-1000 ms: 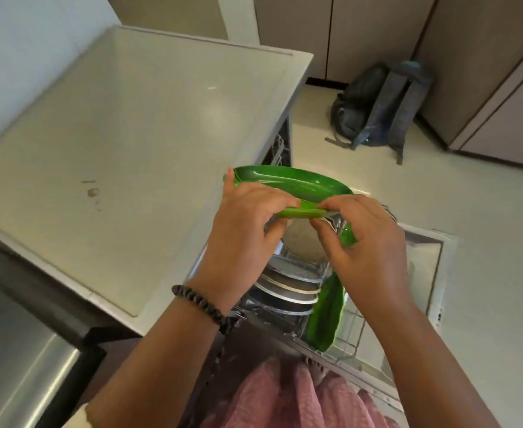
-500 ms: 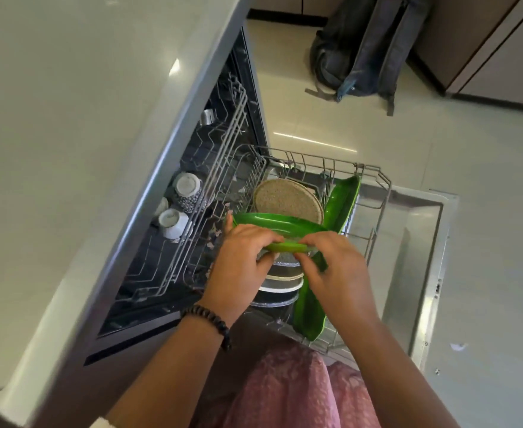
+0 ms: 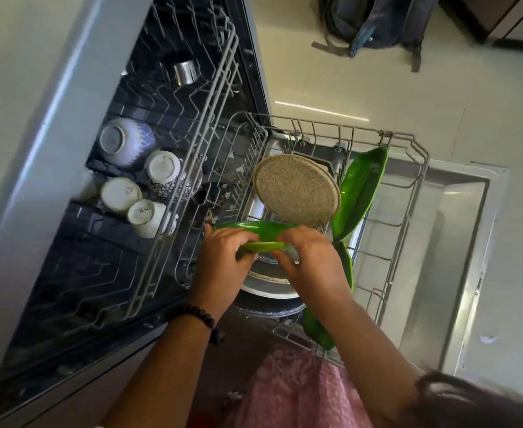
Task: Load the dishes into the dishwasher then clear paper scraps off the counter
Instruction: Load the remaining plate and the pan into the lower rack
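Over lower rack [image 3: 420, 168], both hands grip green plate [image 3: 260, 230]

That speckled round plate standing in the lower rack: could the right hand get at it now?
Probably not yet: the right hand and left hand both grip the green plate. The speckled plate stands uncovered just beyond it.

cups [image 3: 149, 193] in upper rack [image 3: 192, 168], plates [image 3: 297, 189] in lower rack [image 3: 408, 217]

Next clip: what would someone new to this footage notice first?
Both hands, the left hand and right hand, hold a glossy green plastic plate by its near rim over the pulled-out grey wire lower rack. Behind it stands a speckled beige round plate; upturned white cups sit in the upper rack at left.
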